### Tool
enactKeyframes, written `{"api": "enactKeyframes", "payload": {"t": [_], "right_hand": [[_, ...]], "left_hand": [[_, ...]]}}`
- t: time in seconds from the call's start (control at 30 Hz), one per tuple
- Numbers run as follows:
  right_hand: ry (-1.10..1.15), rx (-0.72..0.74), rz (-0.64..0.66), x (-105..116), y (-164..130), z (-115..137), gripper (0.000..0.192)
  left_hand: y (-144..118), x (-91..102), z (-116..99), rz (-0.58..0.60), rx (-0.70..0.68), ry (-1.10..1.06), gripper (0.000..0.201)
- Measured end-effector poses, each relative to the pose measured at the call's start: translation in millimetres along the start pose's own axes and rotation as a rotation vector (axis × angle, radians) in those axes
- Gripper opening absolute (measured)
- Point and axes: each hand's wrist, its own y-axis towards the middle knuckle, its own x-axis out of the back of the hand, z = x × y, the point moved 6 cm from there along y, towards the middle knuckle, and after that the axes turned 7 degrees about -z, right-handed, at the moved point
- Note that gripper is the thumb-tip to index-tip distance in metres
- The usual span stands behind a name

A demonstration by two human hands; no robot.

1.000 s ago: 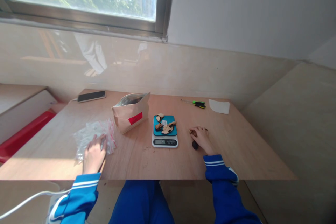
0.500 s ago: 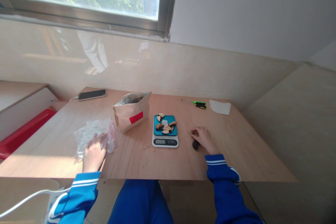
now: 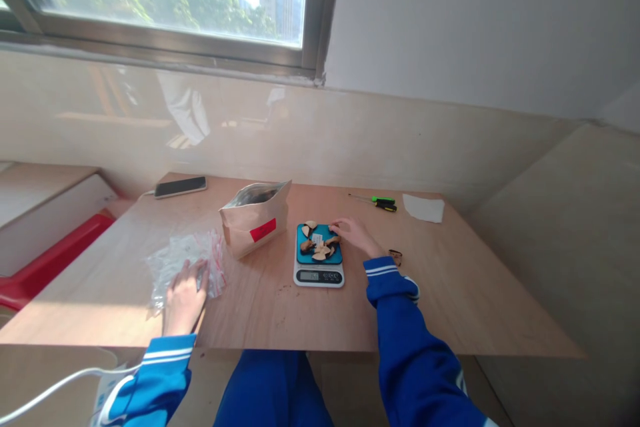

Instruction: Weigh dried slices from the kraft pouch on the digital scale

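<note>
My left hand (image 3: 185, 297) lies with its fingers stretched over a stack of clear zip bags (image 3: 175, 253) with red seal strips. My right hand (image 3: 354, 232) reaches to the upper right corner of a kitchen scale (image 3: 320, 278). Its thumb and fingertips are pinched together, with what looks like a small pale piece of dried mushroom (image 3: 331, 227) at their tips. On the blue platform lie several dried mushroom pieces (image 3: 321, 253), cream and dark brown. The scale's display is too small to read. A small dark brown thing (image 3: 395, 257) sits beyond my right cuff, partly hidden.
Left of the scale stands an open kraft pouch (image 3: 245, 233) with a red label. Two screwdrivers (image 3: 383, 203) and a white paper sheet (image 3: 424, 208) lie at the back right. A phone (image 3: 181, 187) rests at the back left. Crumbs dot the wooden table (image 3: 260, 320).
My right hand has moved left and away from me, from the tabletop beside the dark thing to the scale's corner. My left hand stays on the zip bags. The view has shifted slightly.
</note>
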Motion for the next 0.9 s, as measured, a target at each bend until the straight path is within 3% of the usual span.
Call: {"api": "enactKeyframes", "payload": {"t": [0.13,0.3,0.37,0.47,0.57,0.77,0.9], "right_hand": [[0.017,-0.049,-0.061,36,-30,-23,0.029],[0.051,-0.231,-0.186,85,-99,-72,0.037],[0.064,-0.3,-0.229,93,-128,-87,0.037],[0.022,-0.273,-0.205,91,-151,-92,0.037],[-0.009,-0.187,-0.123,74,-134,-79,0.034],[-0.01,-0.061,0.047,14,-28,-42,0.025],[-0.044,-0.042,0.122,-12,8,-31,0.018]], "left_hand": [[0,2.5,-2,-0.005,0.009,-0.003,0.045],[1,6.9,-6,0.017,0.044,0.004,0.046],[1,7.8,-6,0.029,0.058,0.008,0.047],[1,7.9,-6,0.035,0.058,0.001,0.048],[1,6.8,-5,0.035,0.058,-0.006,0.047],[2,9.1,-4,0.015,0.047,0.012,0.045],[1,9.7,-6,0.007,0.003,0.001,0.045]]}}
